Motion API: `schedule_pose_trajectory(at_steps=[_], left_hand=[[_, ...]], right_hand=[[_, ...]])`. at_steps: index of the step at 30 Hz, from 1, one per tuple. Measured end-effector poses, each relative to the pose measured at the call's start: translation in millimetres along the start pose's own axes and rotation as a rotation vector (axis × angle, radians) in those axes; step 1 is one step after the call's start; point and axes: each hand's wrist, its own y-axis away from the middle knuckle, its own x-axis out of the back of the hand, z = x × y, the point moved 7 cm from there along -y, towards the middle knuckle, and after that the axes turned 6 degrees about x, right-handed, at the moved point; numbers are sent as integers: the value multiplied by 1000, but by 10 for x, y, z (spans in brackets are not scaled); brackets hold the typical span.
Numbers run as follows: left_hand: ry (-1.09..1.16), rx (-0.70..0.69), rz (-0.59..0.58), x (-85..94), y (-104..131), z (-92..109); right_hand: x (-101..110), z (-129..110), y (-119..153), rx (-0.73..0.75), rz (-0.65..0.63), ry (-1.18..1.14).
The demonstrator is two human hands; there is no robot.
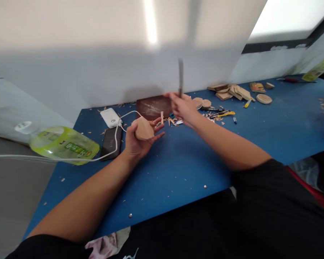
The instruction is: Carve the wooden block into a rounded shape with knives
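A pale wooden piece with angled edges (144,128) rests in my left hand (138,140), the thumb over its left side and the other fingers spread beyond it. My right hand (182,107) is raised near the back of the blue table (164,180), its fingers closed round a dark, thin tool (180,73) that points upward and is blurred. Behind and between my hands lies a dark brown sheet (153,107) with pale dust on it. Wood shavings (171,121) are scattered in front of the sheet.
A white power bank (110,118), a dark phone (111,143) and a yellow-green bottle (66,144) are at left, with a white cable (70,159) crossing them. Wooden blocks (239,92), a round wooden piece (264,99) and a yellow-handled cutter (226,113) lie at right. A wall stands behind.
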Motion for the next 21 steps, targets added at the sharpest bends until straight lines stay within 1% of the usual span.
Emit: schedule_pose_trajectory(at_steps=[1, 2, 3, 4, 6, 7, 8, 9, 10, 11, 13, 14, 15, 16, 17, 18, 19, 20, 21], left_hand=[[-5, -1, -16, 12, -16, -11], [-3, -6, -23, 25, -31, -10], [3, -12, -20, 42, -46, -7], [10, -13, -11, 60, -59, -8], [24, 5, 6, 86, -76, -32], [26, 19, 8, 91, -78, -52], [23, 30, 4, 91, -76, -71], [17, 38, -3, 89, -70, -85], [8, 41, -12, 86, -61, -94], [-3, 38, -20, 84, -52, -97], [-26, 28, -33, 86, -36, -93], [-35, 28, -37, 90, -32, -95], [-42, 31, -38, 96, -30, -102], [-47, 39, -38, 101, -30, -115], [-50, 49, -37, 106, -31, -133], [-53, 59, -37, 107, -33, -153], [-58, 67, -39, 104, -34, -174], [-64, 73, -45, 97, -33, -193], [-71, 80, -53, 87, -31, -209]], right_hand=[[214, -12, 249, -16, 7, -24], [389, 17, 521, -58, 18, -110], [517, 87, 805, -120, 30, -199], [618, 166, 1078, -155, 62, -270], [717, 380, 1542, -272, 79, -318], [793, 461, 1703, -319, 106, -292], [935, 488, 1810, -338, 173, -236], [1202, 425, 1880, -297, 348, -144], [1562, 256, 1963, -199, 610, -45], [1874, 49, 2032, -112, 775, 3], [2438, -404, 2192, 37, 1011, 67], [2656, -606, 2299, 108, 1107, 92], [2798, -753, 2408, 167, 1174, 109], [2850, -823, 2506, 201, 1205, 114], [2807, -806, 2577, 204, 1192, 105], [2670, -705, 2615, 171, 1133, 81], [2449, -536, 2621, 113, 1035, 39], [2169, -331, 2616, 46, 930, -1], [1847, -104, 2591, -36, 797, -54]])
